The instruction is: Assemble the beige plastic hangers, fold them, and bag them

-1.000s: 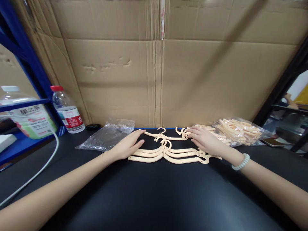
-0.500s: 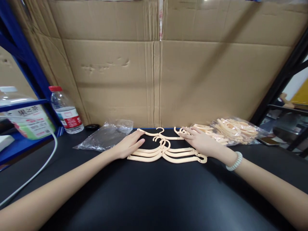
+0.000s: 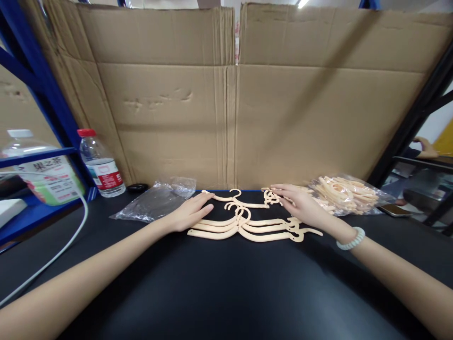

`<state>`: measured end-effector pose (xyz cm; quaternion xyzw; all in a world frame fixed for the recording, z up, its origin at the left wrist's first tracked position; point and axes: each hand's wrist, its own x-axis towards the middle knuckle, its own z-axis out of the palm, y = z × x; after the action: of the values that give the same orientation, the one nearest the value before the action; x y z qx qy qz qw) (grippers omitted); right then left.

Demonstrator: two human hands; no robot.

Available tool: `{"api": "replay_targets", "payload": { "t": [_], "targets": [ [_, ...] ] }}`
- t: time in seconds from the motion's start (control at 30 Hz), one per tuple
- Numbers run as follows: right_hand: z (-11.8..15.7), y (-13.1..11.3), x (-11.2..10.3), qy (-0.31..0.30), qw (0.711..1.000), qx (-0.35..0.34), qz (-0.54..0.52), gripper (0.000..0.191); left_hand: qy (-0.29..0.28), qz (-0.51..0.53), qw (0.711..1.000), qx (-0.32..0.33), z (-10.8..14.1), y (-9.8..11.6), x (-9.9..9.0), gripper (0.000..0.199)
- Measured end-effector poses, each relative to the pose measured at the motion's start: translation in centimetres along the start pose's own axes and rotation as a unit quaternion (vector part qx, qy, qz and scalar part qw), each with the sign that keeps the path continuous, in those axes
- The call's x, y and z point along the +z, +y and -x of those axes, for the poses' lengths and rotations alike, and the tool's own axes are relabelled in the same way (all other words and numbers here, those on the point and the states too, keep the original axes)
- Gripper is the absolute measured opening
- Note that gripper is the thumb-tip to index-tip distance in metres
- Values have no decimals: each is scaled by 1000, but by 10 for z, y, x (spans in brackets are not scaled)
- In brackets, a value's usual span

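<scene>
Centrally, smooth curved hangers (image 3: 239, 226); leftward, crinkled clear bag (image 3: 152, 203).

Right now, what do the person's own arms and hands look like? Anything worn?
The left hand and right hand are ungloved, and no sleeves show within the frame. A pale, ridged, coil-like band circles the right wrist; the left wrist shows none. No rings or markings can be made out.
</scene>
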<state>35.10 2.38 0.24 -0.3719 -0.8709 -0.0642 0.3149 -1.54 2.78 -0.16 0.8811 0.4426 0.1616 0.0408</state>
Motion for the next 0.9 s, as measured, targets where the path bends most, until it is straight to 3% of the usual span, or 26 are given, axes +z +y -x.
{"api": "replay_targets", "payload": {
  "t": [0.07,0.17,0.3,0.4,0.63,0.9],
  "targets": [
    [1,0,-4,49,992,77,-87,33,8,-7,1000,9,-5,-1,-6,51],
    [5,-1,-10,92,955,183,-215,30,-11,-24,999,25,-22,-1,-14,43],
    [8,-5,-18,139,857,319,-380,31,-43,-53,997,45,-52,2,-16,32],
    [8,-8,-22,170,809,345,-444,37,-61,-63,994,58,-69,10,-10,21],
    [5,-16,-26,222,814,280,-457,35,-34,-77,996,39,-71,21,-4,16],
    [5,-26,-24,275,814,253,-445,23,97,-100,990,-35,-28,43,-18,17]
  ]
}}
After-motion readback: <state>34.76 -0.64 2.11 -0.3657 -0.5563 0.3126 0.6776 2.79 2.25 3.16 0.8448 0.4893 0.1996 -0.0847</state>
